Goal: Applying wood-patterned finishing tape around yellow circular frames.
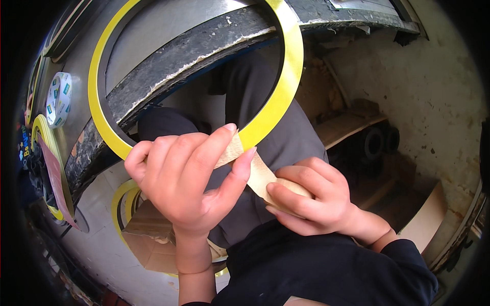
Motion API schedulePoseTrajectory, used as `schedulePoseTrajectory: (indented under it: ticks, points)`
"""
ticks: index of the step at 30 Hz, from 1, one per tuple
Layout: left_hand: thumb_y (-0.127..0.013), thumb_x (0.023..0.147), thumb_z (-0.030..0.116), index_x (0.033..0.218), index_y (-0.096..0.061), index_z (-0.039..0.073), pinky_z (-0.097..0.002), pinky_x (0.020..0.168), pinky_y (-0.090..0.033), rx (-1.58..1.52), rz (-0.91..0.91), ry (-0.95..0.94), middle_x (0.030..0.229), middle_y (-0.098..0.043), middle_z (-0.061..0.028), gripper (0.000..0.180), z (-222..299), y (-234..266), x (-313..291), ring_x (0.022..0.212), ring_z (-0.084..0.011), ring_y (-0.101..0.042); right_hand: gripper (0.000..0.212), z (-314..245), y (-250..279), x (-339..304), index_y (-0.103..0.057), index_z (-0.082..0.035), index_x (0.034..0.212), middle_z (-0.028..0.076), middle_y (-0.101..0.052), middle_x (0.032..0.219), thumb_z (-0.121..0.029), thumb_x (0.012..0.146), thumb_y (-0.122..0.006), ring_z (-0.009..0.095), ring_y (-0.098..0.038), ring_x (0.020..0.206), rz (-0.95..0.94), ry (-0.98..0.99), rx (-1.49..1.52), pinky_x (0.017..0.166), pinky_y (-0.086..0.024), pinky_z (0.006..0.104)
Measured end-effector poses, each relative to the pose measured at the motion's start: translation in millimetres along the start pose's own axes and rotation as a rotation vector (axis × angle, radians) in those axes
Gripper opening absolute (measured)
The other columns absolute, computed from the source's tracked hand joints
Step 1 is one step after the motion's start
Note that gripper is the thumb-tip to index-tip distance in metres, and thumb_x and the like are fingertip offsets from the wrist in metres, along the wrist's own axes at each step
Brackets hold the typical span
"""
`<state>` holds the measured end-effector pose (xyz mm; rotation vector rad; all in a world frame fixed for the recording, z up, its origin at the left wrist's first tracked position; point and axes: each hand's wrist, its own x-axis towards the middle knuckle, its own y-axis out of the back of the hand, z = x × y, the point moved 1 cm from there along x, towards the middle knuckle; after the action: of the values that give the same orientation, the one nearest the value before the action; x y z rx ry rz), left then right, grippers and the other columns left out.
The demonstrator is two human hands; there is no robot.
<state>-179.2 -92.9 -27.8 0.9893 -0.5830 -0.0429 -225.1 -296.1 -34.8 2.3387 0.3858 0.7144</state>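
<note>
A large yellow ring with a dark inner edge [294,56] stands above my lap, its upper part in front of the table edge. My left hand [186,176] is closed on the ring's lower side, thumb and fingers pinching it where beige tape crosses the band. From there a strip of masking tape [259,171] runs down to the roll of masking tape [295,191]. My right hand [321,196] wraps its fingers round that roll, partly hiding it. The strip is still joined to the roll.
A worn dark table edge [189,53] curves across the top. On the left are a white printed tape roll [58,99] and yellow rings [46,127]. Below sits a cardboard box [150,232] beside more yellow rings [119,199]. Black rolls [371,143] lie near the right wall [429,102].
</note>
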Motion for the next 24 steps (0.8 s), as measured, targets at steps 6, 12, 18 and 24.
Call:
schedulePoseTrajectory:
  ticks: [6,12,18,24]
  points:
    - [-0.082,0.070,0.016,0.102,-0.072,0.012,-0.0348,0.094,-0.032,0.038,0.069,-0.019,0.086,-0.071,0.0003,0.034,2.0,-4.8,-1.7,0.081,-0.0177,-0.061,0.042,4.3,-2.5,-8.4,-0.069,-0.004,0.109,0.014,-0.068,0.092,-0.011,0.069,-0.083,0.025,-0.061,0.068,-0.034,-0.028,-0.021,0.058,-0.050,0.0321]
    - [-0.083,0.073,0.021,0.104,-0.072,0.012,-0.0355,0.095,-0.032,0.031,0.071,-0.027,0.087,-0.072,0.0004,0.034,-2.3,-6.8,-5.1,0.085,-0.0166,-0.060,0.040,-7.9,15.7,-4.9,-0.071,-0.004,0.107,0.012,-0.068,0.093,-0.013,0.069,-0.080,0.022,-0.062,0.071,0.062,-0.017,-0.068,0.059,-0.049,0.0294]
    - [-0.070,0.087,0.041,0.106,-0.076,0.019,-0.0359,0.091,-0.031,0.091,0.078,-0.014,0.085,-0.068,0.0074,0.029,-7.7,-7.0,-11.4,0.084,-0.0126,-0.055,0.046,-11.3,35.2,37.1,-0.068,-0.002,0.114,0.018,-0.071,0.097,-0.013,0.072,-0.083,0.027,-0.064,0.075,0.112,0.021,-0.091,0.066,-0.050,0.0346]
    - [-0.071,0.085,0.039,0.106,-0.076,0.020,-0.0364,0.091,-0.031,0.029,0.099,-0.037,0.086,-0.067,0.0073,0.028,-6.2,-5.4,-10.0,0.084,-0.0124,-0.055,0.042,1.3,31.5,66.8,-0.068,0.003,0.105,0.015,-0.073,0.091,-0.006,0.067,-0.082,0.027,-0.067,0.073,0.212,0.167,-0.108,0.065,-0.050,0.0332]
